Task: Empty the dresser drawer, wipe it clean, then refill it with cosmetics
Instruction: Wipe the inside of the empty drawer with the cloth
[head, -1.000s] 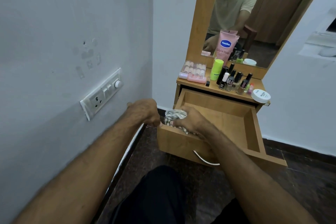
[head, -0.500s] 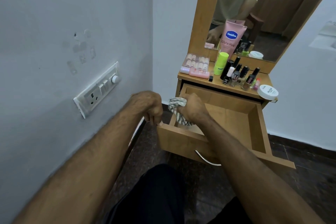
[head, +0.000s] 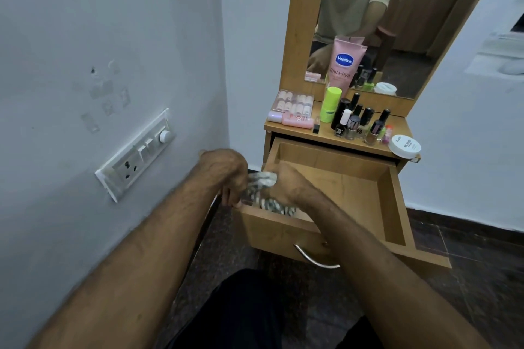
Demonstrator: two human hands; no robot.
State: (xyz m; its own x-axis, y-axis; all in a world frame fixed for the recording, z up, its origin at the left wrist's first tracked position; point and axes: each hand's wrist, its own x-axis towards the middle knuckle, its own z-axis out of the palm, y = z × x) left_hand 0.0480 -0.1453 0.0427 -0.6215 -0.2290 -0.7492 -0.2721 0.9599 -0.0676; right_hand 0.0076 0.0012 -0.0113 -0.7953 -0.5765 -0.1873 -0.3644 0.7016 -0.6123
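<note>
Right hand point(head: 286, 184) fingers clamped on cloth point(head: 262, 191) at open drawer point(head: 391, 207) left corner; left hand point(head: 226, 176) fingers curled shut beside it; cosmetics point(head: 351, 122) crowd the bench point(head: 326, 137) above.

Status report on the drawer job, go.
Right hand shut on cloth, wiping drawer front-left corner. Left hand at drawer's left front corner. Cosmetics on dresser top. Nothing in the way.

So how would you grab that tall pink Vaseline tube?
Grip the pink Vaseline tube around its middle, coming from the front and above. It stands upright against the mirror, wide flat end up, and bottles crowd its base, so the upper body is the free part.
</note>
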